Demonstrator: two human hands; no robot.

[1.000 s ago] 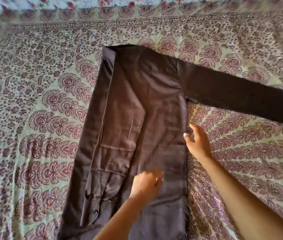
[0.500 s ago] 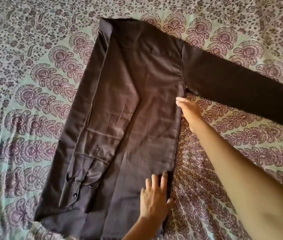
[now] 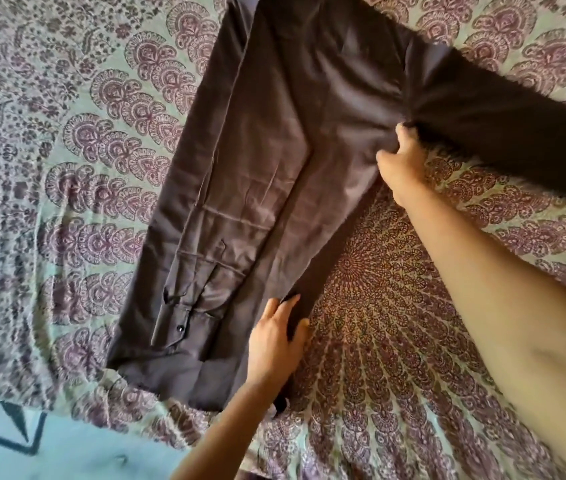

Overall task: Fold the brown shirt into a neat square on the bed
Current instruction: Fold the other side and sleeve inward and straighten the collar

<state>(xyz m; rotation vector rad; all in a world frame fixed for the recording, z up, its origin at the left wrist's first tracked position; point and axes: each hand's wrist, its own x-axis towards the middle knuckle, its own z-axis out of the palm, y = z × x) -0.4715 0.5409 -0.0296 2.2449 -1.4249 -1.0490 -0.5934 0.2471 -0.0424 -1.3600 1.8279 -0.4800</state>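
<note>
The brown shirt [image 3: 274,150] lay on the bedspread [image 3: 67,168]; its edge, only touched before, was now pinched at the armpit by the right hand [image 3: 399,164] and near the hem by the left hand [image 3: 273,341], so an inward fold seemed ready.

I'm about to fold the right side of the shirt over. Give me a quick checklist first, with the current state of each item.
1. Right hand has a grip on the brown shirt at the underarm: ok, its fingers curl into the cloth.
2. Left hand holds the lower right edge: ok, the edge sits between thumb and fingers.
3. Left side is folded in, with the left sleeve lying down the body: ok.
4. Right sleeve is free to follow: ok, it lies stretched out on the bed cover with nothing on it.
5. Body panel is smooth: not ok, a few creases cross the middle.
6. Collar end is aligned: cannot tell, it is out of frame.
</note>
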